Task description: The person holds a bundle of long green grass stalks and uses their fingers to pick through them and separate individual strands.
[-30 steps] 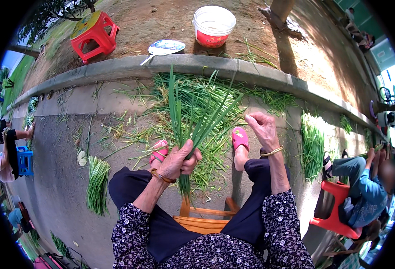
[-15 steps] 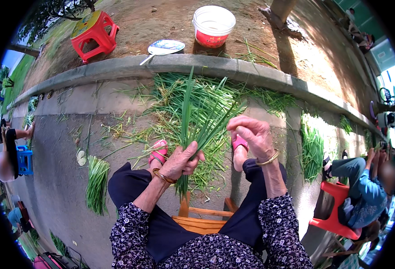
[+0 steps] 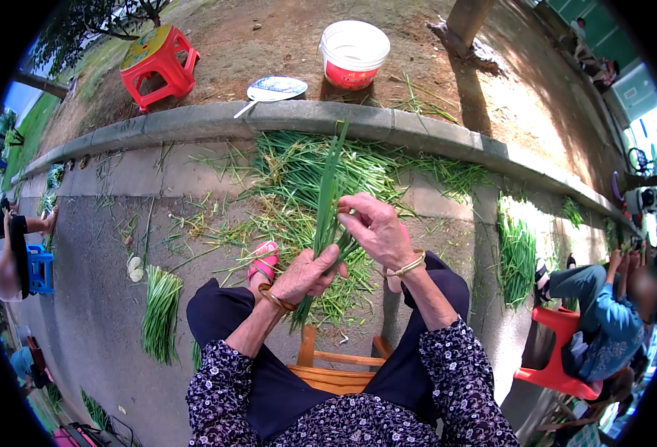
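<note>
On the near side of the concrete curb point(image 3: 321, 117), the left hand point(image 3: 310, 274) grasps a bunch of long green stalks point(image 3: 328, 195); the right hand point(image 3: 377, 229), its fingers bent, meets the blades, though whether it pinches one cannot be told. A heap of loose stalks point(image 3: 299, 167) lies along the curb's near foot. Farther back from the curb rests a sheaf point(image 3: 162, 316), its pale ends toward it. Beyond the curb stand a white-and-red bucket point(image 3: 354, 56) and a red stool point(image 3: 170, 67), with a hand fan point(image 3: 278, 89) lying between them.
</note>
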`<state>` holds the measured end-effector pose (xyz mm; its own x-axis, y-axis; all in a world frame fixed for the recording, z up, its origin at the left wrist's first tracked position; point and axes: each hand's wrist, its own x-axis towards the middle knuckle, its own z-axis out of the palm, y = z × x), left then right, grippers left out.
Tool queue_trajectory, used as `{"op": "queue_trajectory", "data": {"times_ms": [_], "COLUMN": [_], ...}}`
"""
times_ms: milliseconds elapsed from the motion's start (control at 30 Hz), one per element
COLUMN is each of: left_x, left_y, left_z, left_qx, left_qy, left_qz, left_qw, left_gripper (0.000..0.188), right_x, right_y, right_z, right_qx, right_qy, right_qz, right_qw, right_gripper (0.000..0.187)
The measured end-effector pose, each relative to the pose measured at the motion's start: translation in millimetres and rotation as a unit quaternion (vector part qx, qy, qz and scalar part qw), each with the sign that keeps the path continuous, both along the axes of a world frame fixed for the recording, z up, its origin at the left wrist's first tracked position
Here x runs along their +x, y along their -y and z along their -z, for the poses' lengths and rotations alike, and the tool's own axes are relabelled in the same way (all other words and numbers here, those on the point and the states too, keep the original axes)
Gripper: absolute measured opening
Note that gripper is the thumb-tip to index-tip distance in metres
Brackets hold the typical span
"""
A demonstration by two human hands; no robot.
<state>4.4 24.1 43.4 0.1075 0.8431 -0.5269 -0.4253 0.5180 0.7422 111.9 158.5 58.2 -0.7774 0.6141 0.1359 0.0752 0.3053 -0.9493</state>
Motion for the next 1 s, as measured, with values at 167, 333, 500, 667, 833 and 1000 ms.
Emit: {"op": "queue_trajectory", "data": {"times_ms": [167, 333, 500, 667, 833, 1000], "left_x": [-0.2, 0.0, -1.9, -1.7, -4.2, -3.9], "left_y": [3.2, 3.3, 4.2, 5.2, -2.5, -14.0], "left_z": [0.5, 0.8, 3.6, 7.4, 0.0, -5.7], "left_qx": [-0.01, -0.011, -0.014, -0.02, -0.024, -0.011], "left_qy": [-0.019, -0.021, -0.022, -0.01, 0.042, 0.04], "left_qz": [0.019, 0.033, 0.05, 0.037, -0.03, -0.042], "left_qw": [1.0, 0.999, 0.998, 0.999, 0.998, 0.998], "left_gripper": [0.054, 0.057, 0.057, 0.05, 0.041, 0.039], "right_x": [-0.2, -0.1, -0.4, -1.7, -3.8, -2.1], "right_y": [1.9, 1.8, 5.8, 9.0, 12.5, 6.0], "right_z": [5.3, 16.6, 16.9, 17.9, 13.1, 10.9], "right_qx": [0.059, 0.108, 0.142, 0.18, 0.148, 0.106], "right_qy": [0.011, 0.018, 0.021, 0.014, -0.012, -0.039], "right_qz": [-0.028, -0.033, -0.03, 0.01, 0.119, 0.17], "right_qw": [0.998, 0.993, 0.989, 0.984, 0.982, 0.979], "right_gripper": [0.023, 0.015, 0.011, 0.009, 0.006, 0.003]}}
